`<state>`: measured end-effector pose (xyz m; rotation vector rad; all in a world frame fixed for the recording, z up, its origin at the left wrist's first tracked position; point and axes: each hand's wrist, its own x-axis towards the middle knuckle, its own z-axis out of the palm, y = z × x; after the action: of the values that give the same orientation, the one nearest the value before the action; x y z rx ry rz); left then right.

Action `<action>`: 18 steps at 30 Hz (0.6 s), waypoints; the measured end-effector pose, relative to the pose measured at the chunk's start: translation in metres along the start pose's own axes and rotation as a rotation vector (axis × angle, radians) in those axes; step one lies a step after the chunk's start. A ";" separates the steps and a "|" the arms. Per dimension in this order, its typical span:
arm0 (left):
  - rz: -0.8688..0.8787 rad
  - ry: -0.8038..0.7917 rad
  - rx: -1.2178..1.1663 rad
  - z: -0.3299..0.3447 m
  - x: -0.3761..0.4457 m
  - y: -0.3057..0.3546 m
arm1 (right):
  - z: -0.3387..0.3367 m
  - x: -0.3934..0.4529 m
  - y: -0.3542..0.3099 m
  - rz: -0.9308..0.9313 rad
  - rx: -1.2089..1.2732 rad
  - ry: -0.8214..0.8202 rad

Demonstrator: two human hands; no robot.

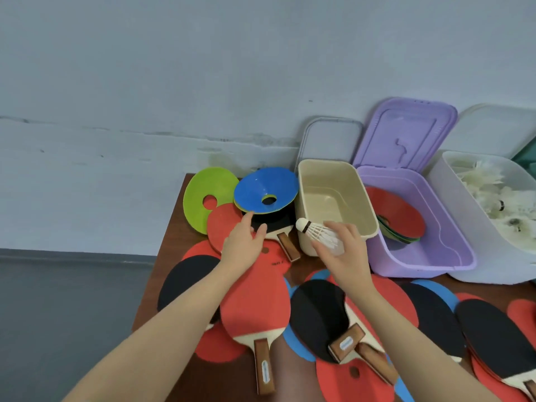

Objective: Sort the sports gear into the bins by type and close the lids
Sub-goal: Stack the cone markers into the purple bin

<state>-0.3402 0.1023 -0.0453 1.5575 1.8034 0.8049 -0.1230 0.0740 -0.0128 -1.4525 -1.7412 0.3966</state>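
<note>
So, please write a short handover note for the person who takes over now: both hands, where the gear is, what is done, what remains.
Right hand holds a shuttlecock beside the empty cream bin.
Left hand is open, fingertips at the rim of the blue cone on the table.
Done: flat cones lie in the purple bin; shuttlecocks fill the white bin.
Left: the held shuttlecock probably goes in the white bin; the green cone, blue cone and other flat cones to purple; the paddles, likely to cream. All three lids are open, leaning on the wall.
</note>
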 end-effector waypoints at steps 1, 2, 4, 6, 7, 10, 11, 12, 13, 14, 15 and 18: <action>-0.001 -0.004 0.051 0.003 0.012 0.002 | 0.000 0.011 0.002 0.014 0.004 0.016; 0.001 -0.020 0.111 0.005 0.022 0.005 | 0.001 0.021 0.005 0.022 0.011 0.027; -0.033 -0.032 0.153 0.011 0.042 0.008 | 0.004 0.039 0.012 0.018 0.025 0.029; -0.170 0.064 0.042 0.018 0.055 0.013 | 0.006 0.054 0.020 0.006 0.028 0.026; -0.260 0.132 -0.014 0.022 0.060 0.016 | 0.007 0.059 0.024 0.004 0.028 0.029; -0.445 0.202 -0.125 0.033 0.074 0.018 | 0.011 0.073 0.037 0.018 0.030 0.042; -0.460 0.204 -0.152 0.037 0.079 0.017 | 0.012 0.076 0.041 0.023 0.028 0.042; -0.450 0.213 -0.180 0.039 0.083 0.015 | 0.013 0.079 0.044 0.030 0.023 0.038; -0.416 0.223 -0.210 0.042 0.087 0.014 | 0.013 0.082 0.047 0.038 0.018 0.031; -0.376 0.239 -0.236 0.043 0.089 0.013 | 0.014 0.084 0.050 0.048 0.014 0.024; -0.343 0.262 -0.255 0.043 0.089 0.013 | 0.015 0.085 0.051 0.056 0.012 0.017; -0.275 0.354 -0.314 0.037 0.087 0.015 | 0.019 0.085 0.051 0.061 0.005 -0.002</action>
<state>-0.3123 0.1928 -0.0622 0.9864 1.9637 1.2147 -0.1035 0.1717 -0.0269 -1.5053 -1.6996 0.4343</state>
